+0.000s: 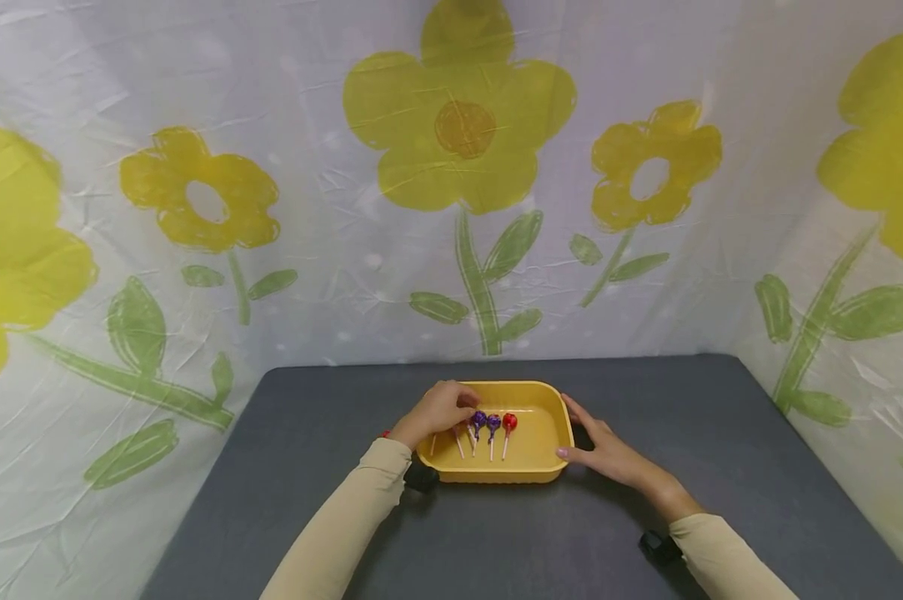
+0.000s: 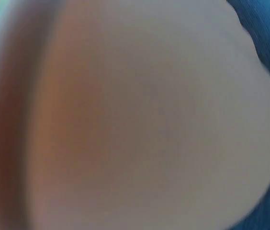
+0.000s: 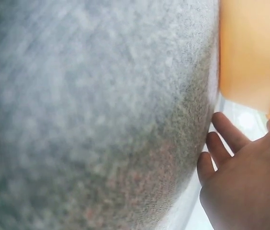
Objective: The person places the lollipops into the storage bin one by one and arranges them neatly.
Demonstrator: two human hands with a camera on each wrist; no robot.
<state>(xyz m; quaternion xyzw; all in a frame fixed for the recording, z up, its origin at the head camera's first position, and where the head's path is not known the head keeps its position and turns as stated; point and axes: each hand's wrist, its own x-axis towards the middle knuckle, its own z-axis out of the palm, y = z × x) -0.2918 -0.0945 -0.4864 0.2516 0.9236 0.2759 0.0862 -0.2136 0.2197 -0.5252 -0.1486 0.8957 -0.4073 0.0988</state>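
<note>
Several lollipops lie in a yellow plastic tray. A red lollipop is rightmost, beside a purple lollipop and another purple lollipop; more white sticks show farther left. My left hand reaches over the tray's left side, its thumb and fingers pinching a lollipop whose head they mostly hide. Blurred skin fills the left wrist view. At the tray's right side, my right hand rests with its thumb at the rim and fingers spread along the outside. The right wrist view shows that right hand below the tray wall.
The tray stands on a dark grey table near its back edge. Behind and to both sides hangs a white cloth printed with yellow flowers. A dark wrist device is strapped by the right sleeve.
</note>
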